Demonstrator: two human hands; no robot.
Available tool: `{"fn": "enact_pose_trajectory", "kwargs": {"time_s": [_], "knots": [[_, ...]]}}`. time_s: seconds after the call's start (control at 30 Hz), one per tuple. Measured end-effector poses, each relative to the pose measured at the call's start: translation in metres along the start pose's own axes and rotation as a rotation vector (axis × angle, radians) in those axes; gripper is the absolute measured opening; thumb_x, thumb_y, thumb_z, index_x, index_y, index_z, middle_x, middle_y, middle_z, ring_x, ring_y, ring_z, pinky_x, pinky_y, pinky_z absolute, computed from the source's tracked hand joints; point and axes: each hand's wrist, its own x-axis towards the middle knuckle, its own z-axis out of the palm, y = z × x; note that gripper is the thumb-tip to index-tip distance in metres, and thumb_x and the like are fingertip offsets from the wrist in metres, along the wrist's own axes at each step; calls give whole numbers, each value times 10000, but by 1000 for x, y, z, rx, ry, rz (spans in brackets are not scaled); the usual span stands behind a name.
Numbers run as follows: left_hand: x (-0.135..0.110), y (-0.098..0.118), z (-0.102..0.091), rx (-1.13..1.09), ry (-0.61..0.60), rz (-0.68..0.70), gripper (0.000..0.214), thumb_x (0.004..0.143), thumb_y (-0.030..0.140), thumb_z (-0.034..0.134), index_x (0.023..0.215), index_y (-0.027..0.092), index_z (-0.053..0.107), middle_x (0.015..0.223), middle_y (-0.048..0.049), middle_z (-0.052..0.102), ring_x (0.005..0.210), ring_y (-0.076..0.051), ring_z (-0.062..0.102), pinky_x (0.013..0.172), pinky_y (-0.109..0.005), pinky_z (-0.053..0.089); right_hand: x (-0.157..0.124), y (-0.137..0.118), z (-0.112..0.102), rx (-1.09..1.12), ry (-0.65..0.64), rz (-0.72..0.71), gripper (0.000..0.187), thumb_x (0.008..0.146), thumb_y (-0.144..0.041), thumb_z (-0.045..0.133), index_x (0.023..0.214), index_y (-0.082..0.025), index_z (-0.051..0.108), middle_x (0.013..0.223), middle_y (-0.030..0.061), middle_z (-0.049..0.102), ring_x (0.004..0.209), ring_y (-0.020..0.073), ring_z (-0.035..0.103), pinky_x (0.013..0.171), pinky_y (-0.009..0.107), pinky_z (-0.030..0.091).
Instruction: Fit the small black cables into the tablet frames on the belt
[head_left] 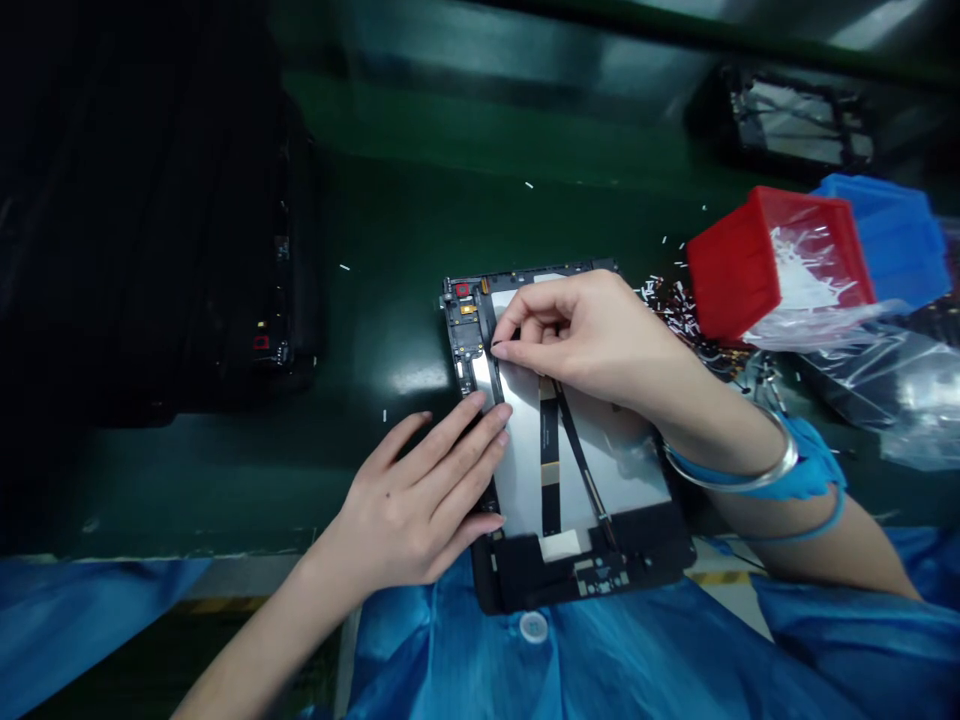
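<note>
An opened tablet [652, 545] with its back off lies at the front edge of the green bench. It shows a silver inner panel [517, 490], a dark flat ribbon cable [550, 435] and a thin slanting black cable [577, 440]. My left hand [420, 495] rests flat over the tablet's left edge, fingers stretched out across the frame and panel. Above it, my right hand [592, 330] is closed in a pinch, thumb and forefinger against a narrow black strip [487, 325] along the panel's left side. Whatever is between those fingertips is too small to name.
A tall dark stack [150, 220] fills the left side. At right stand a red bin [731, 265] of small white pieces in plastic and a blue bin [900, 240], with clear bags [922, 390] below. Small bits litter the bench [375, 230]. Another opened device [799, 120] lies far right.
</note>
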Motion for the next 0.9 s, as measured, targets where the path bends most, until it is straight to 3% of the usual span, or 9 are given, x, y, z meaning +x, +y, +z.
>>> {"fn": "enact_pose_trajectory", "kwargs": {"time_s": [0.5,0.57,0.67,0.77,0.83,0.9], "knots": [[13,-4,-7,-9,-37,-11,424,945,382,478,1206,75,611,1281,-141,618,1227,-306,547,989,-459,429,-1,-5,5,-204,34,14,79,729,-114,632,692,-181,652,579,-28,552,564,105,475,553,274,287],[21,-8,-8,28,-28,-28,402,943,362,482,1211,88,605,1273,-136,625,1212,-312,556,983,-465,432,-9,-8,2,-266,110,-1,100,746,-144,648,825,-194,684,589,-30,566,569,116,485,561,276,293],[29,-10,-10,43,-6,-77,379,936,303,498,1243,94,574,1262,-138,632,1196,-319,561,979,-472,437,-36,-3,-11,-330,326,-60,196,807,-245,642,998,-219,677,614,-28,591,559,125,487,573,281,323],[23,0,-9,-46,112,-269,428,922,222,514,1339,130,492,1315,-142,584,1249,-306,511,1018,-470,427,-78,20,-23,-407,525,-53,200,868,-322,582,1010,-218,677,621,1,593,541,137,472,562,292,333],[10,16,-6,-83,207,-479,459,918,202,517,1372,172,462,1350,-134,544,1260,-294,492,1025,-469,432,-104,42,-22,-489,536,58,274,889,-380,552,1070,-215,675,607,16,592,520,146,474,548,296,328],[-5,36,0,-122,188,-641,443,930,243,508,1370,206,476,1358,-122,528,1248,-288,495,1003,-475,461,-124,60,-14,-525,494,113,353,877,-454,551,1073,-197,690,569,20,579,475,148,464,496,287,290]]}}
